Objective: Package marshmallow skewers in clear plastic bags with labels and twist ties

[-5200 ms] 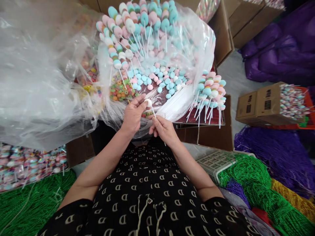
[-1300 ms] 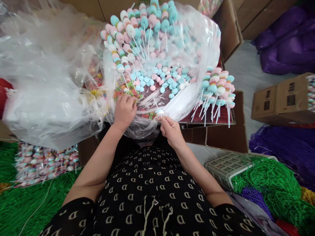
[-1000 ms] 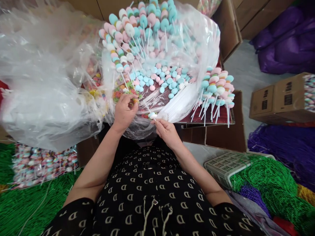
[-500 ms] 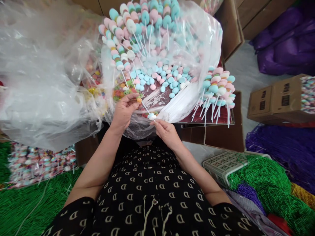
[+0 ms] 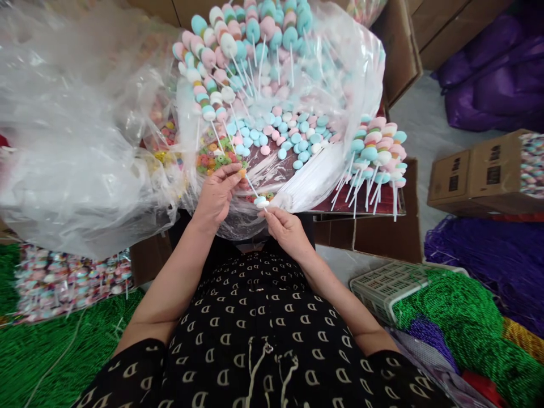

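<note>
My right hand (image 5: 285, 228) pinches the lower end of a thin white stick (image 5: 250, 184), just below a blue and a white disc (image 5: 261, 202) threaded on it. At the stick's upper end, my left hand (image 5: 219, 192) pinches a small orange piece (image 5: 242, 173). Behind my left hand lie small green, red and orange pieces (image 5: 212, 157). Loose blue, pink and white discs (image 5: 293, 136) are spread farther back on the plastic. White sticks (image 5: 308, 173) lie in a bundle right of my hands.
Filled sticks (image 5: 255, 28) are heaped at the back; more (image 5: 378, 150) rest at the table's right edge. Clear plastic bags (image 5: 72, 141) bulge at left. A cardboard box (image 5: 480, 173), a pale basket (image 5: 382, 286) and green strands (image 5: 463, 306) are at right.
Both hands keep their grips and have barely moved. The whole view has shifted very slightly.
</note>
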`<state>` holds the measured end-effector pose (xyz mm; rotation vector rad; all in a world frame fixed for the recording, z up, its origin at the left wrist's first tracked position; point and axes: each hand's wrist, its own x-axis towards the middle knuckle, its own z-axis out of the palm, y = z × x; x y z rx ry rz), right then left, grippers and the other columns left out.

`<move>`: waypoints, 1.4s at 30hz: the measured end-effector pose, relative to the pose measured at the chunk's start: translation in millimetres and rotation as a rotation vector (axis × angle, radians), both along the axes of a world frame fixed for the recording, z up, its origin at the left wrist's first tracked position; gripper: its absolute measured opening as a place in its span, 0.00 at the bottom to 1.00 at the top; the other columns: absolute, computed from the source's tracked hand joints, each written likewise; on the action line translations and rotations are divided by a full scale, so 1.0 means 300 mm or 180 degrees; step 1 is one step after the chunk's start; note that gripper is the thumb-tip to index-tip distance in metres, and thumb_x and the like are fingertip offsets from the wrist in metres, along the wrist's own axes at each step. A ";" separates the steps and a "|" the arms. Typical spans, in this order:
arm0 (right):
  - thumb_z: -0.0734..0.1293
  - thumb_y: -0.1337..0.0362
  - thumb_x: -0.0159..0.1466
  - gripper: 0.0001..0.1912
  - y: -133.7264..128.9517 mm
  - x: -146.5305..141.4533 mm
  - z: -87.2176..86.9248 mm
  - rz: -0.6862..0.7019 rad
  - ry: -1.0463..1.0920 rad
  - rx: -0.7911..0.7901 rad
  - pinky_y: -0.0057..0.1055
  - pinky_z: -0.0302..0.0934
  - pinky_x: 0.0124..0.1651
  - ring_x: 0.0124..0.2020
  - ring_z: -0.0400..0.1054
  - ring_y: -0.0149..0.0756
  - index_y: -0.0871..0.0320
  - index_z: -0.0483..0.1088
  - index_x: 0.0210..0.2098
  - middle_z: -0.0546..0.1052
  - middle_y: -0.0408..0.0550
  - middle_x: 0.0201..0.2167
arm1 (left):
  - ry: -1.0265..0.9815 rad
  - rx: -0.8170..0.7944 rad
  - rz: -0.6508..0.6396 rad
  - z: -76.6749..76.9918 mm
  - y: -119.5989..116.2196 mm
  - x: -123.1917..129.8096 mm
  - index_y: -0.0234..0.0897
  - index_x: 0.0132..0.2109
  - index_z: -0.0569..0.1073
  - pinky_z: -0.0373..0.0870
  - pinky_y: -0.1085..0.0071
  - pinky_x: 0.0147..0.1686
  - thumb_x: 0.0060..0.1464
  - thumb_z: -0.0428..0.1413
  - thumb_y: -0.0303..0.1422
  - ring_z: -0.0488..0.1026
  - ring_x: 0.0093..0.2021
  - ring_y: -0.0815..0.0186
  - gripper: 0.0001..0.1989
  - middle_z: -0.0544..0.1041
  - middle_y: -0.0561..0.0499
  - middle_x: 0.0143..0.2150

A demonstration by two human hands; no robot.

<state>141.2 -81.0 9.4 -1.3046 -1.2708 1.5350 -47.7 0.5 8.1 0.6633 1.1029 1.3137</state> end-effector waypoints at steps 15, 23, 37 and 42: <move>0.64 0.46 0.69 0.23 0.001 -0.011 -0.027 -0.0009 -0.0239 0.0123 0.28 0.50 0.27 0.22 0.54 0.30 0.59 0.81 0.42 0.61 0.36 0.18 | 0.0037 0.0029 0.0116 -0.003 -0.008 0.030 0.37 0.37 0.78 0.76 0.75 0.33 0.50 0.69 0.28 0.76 0.30 0.72 0.08 0.78 0.54 0.31; 0.64 0.47 0.69 0.22 0.001 -0.003 -0.016 -0.0051 -0.0353 0.0182 0.29 0.50 0.28 0.22 0.54 0.30 0.58 0.82 0.42 0.62 0.37 0.19 | 0.0131 0.0031 0.0076 -0.006 -0.008 0.031 0.38 0.36 0.77 0.73 0.75 0.28 0.52 0.67 0.29 0.74 0.27 0.72 0.06 0.77 0.55 0.29; 0.62 0.54 0.69 0.19 -0.011 -0.024 -0.003 -0.0149 -0.0823 0.0786 0.31 0.59 0.35 0.26 0.63 0.33 0.58 0.82 0.39 0.76 0.47 0.27 | 0.0743 0.0162 0.0419 -0.021 -0.021 0.056 0.38 0.37 0.76 0.66 0.79 0.21 0.53 0.66 0.30 0.70 0.25 0.74 0.06 0.79 0.54 0.33; 0.63 0.52 0.69 0.21 -0.011 -0.015 -0.007 -0.0138 -0.0748 0.0614 0.30 0.57 0.32 0.24 0.59 0.31 0.60 0.82 0.41 0.70 0.42 0.22 | 0.0701 0.0332 0.0525 -0.019 -0.029 0.059 0.38 0.36 0.75 0.65 0.81 0.21 0.53 0.64 0.28 0.74 0.27 0.74 0.05 0.80 0.54 0.33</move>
